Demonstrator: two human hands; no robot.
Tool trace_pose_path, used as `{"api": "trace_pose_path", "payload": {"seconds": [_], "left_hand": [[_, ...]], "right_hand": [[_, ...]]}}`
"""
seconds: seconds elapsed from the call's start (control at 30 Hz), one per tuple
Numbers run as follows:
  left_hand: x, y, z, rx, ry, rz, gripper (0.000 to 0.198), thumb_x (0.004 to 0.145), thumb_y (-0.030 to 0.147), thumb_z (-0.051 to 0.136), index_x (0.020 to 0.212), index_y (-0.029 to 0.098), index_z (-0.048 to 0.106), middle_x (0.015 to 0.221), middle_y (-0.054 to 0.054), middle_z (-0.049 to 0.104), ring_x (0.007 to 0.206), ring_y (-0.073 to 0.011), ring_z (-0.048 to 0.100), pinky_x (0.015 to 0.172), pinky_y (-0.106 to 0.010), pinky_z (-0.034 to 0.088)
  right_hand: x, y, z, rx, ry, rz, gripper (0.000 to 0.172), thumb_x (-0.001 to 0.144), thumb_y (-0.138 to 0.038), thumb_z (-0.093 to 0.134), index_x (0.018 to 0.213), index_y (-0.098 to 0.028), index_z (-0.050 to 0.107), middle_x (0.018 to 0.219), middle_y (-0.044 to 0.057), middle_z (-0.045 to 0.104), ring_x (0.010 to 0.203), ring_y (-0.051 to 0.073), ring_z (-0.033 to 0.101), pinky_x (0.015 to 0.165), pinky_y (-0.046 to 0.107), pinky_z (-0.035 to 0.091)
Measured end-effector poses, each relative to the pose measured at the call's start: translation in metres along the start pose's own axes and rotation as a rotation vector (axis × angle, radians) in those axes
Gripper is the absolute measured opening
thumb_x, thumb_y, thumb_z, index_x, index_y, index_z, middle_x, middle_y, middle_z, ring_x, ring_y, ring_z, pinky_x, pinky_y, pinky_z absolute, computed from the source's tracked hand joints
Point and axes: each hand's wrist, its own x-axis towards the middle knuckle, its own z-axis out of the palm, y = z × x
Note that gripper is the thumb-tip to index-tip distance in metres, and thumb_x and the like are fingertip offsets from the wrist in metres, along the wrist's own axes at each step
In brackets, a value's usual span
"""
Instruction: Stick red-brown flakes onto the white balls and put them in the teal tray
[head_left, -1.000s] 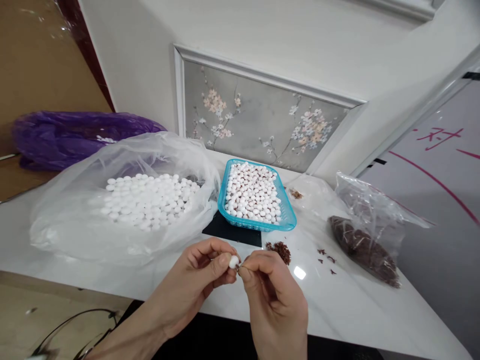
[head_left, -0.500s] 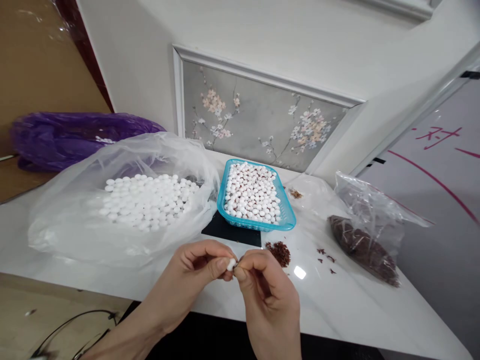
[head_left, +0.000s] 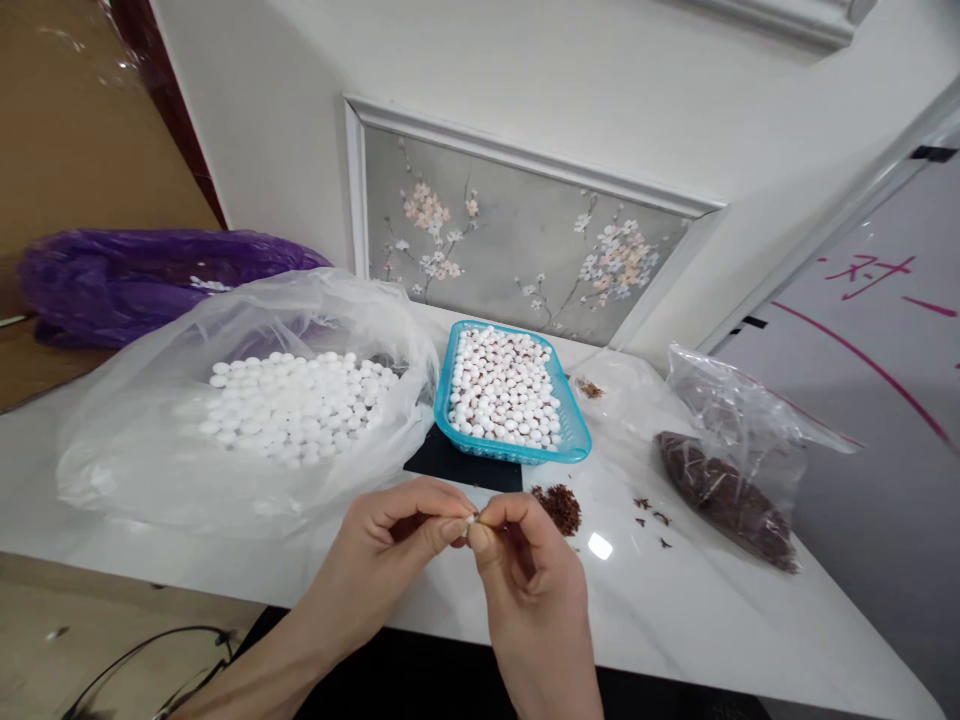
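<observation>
My left hand [head_left: 390, 560] pinches a small white bead [head_left: 469, 520] between thumb and forefinger above the white table's near edge. My right hand [head_left: 525, 590] is closed in a pinch right against the bead, holding something tiny that I cannot make out. Behind the hands stands a blue plastic tray [head_left: 574, 440] filled with white beads that carry brown specks. To the left lies an open clear plastic bag [head_left: 135, 450] holding a heap of plain white beads. A small pile of brown bits [head_left: 559, 503] lies on the table just right of my hands.
A clear bag with brown material [head_left: 724, 495] lies at the right. A purple plastic bag [head_left: 135, 280] sits at the far left. A black square [head_left: 457, 468] lies under the tray. Loose brown bits [head_left: 651, 518] dot the white table [head_left: 675, 620]. Glasses [head_left: 150, 660] rest below the table edge.
The bead is turned further into my fingers and shows less. Both hands have drifted slightly left and up. Nothing on the table has moved.
</observation>
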Motion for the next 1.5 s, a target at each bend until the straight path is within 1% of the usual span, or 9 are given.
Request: {"api": "trace_pose_path", "payload": {"seconds": [0.13, 0.23, 0.3, 0.43, 0.6, 0.83, 1.0, 1.23, 1.5], "left_hand": [[0.001, -0.003, 0.008, -0.255, -0.022, -0.185, 0.012, 0.079, 0.029, 0.070, 0.075, 0.018, 0.073, 0.065, -0.001, 0.063, 0.062, -0.0112, 0.054, 0.063, -0.023, 0.046], [0.001, -0.002, 0.010, -0.390, -0.031, -0.243, 0.011, 0.078, 0.029, 0.071, 0.076, 0.018, 0.072, 0.061, 0.001, 0.060, 0.058, -0.0092, 0.051, 0.061, -0.021, 0.045], [0.000, -0.002, 0.009, -0.359, -0.029, -0.206, 0.011, 0.080, 0.028, 0.069, 0.077, 0.018, 0.072, 0.065, 0.000, 0.060, 0.062, -0.0100, 0.052, 0.065, -0.022, 0.046], [-0.001, -0.004, 0.004, -0.181, -0.018, -0.112, 0.012, 0.083, 0.028, 0.064, 0.083, 0.021, 0.074, 0.073, -0.001, 0.064, 0.070, -0.0131, 0.056, 0.072, -0.025, 0.049], [-0.003, -0.004, 0.002, 0.068, 0.042, -0.017, 0.011, 0.082, 0.029, 0.065, 0.082, 0.023, 0.075, 0.082, -0.003, 0.069, 0.077, -0.0175, 0.059, 0.071, -0.026, 0.049], [-0.004, -0.003, 0.004, 0.110, 0.057, 0.066, 0.010, 0.080, 0.025, 0.066, 0.081, 0.024, 0.076, 0.083, -0.004, 0.070, 0.076, -0.0189, 0.061, 0.066, -0.026, 0.050], [-0.006, -0.001, 0.003, 0.155, 0.035, 0.115, 0.012, 0.080, 0.021, 0.067, 0.079, 0.027, 0.077, 0.085, -0.003, 0.071, 0.081, -0.0198, 0.064, 0.070, -0.025, 0.050], [-0.009, 0.000, 0.006, 0.161, 0.083, 0.109, 0.012, 0.079, 0.022, 0.067, 0.078, 0.027, 0.078, 0.081, -0.004, 0.071, 0.077, -0.0194, 0.064, 0.066, -0.025, 0.051], [-0.009, -0.001, 0.004, 0.192, 0.093, 0.194, 0.015, 0.079, 0.018, 0.067, 0.076, 0.027, 0.078, 0.081, -0.004, 0.072, 0.076, -0.0191, 0.065, 0.067, -0.025, 0.051]], "right_hand": [[0.005, 0.003, -0.005, 0.318, -0.046, 0.117, 0.021, 0.081, -0.028, 0.065, 0.097, -0.024, 0.054, 0.079, -0.003, 0.051, 0.069, 0.012, 0.057, 0.064, 0.025, 0.052], [0.002, 0.004, -0.010, 0.338, -0.047, 0.105, 0.014, 0.083, -0.029, 0.062, 0.095, -0.022, 0.058, 0.082, 0.000, 0.057, 0.072, 0.013, 0.059, 0.066, 0.026, 0.053], [-0.002, 0.002, -0.011, 0.266, -0.023, 0.070, 0.009, 0.084, -0.028, 0.062, 0.089, -0.021, 0.060, 0.080, 0.001, 0.060, 0.074, 0.013, 0.060, 0.069, 0.025, 0.053], [-0.007, -0.005, -0.006, 0.187, 0.001, 0.003, 0.006, 0.083, -0.025, 0.063, 0.082, -0.020, 0.059, 0.079, 0.001, 0.062, 0.075, 0.014, 0.063, 0.072, 0.026, 0.053], [-0.006, -0.005, -0.002, 0.041, 0.023, -0.086, 0.006, 0.086, -0.024, 0.059, 0.083, -0.020, 0.061, 0.079, 0.003, 0.064, 0.075, 0.016, 0.064, 0.070, 0.027, 0.054], [-0.007, -0.001, -0.007, -0.068, 0.006, -0.172, 0.009, 0.087, -0.021, 0.056, 0.081, -0.020, 0.062, 0.077, 0.003, 0.062, 0.074, 0.016, 0.060, 0.069, 0.028, 0.053], [-0.008, -0.003, -0.004, -0.046, 0.045, -0.128, 0.010, 0.087, -0.025, 0.057, 0.078, -0.020, 0.060, 0.072, 0.001, 0.057, 0.068, 0.014, 0.055, 0.061, 0.024, 0.047], [-0.007, -0.005, -0.002, 0.032, 0.011, -0.043, 0.011, 0.087, -0.027, 0.057, 0.078, -0.020, 0.059, 0.073, 0.000, 0.058, 0.069, 0.013, 0.054, 0.063, 0.024, 0.045], [-0.001, -0.002, -0.003, 0.140, -0.055, 0.126, 0.014, 0.086, -0.032, 0.059, 0.079, -0.020, 0.056, 0.073, -0.001, 0.056, 0.070, 0.012, 0.055, 0.064, 0.023, 0.046]]}}
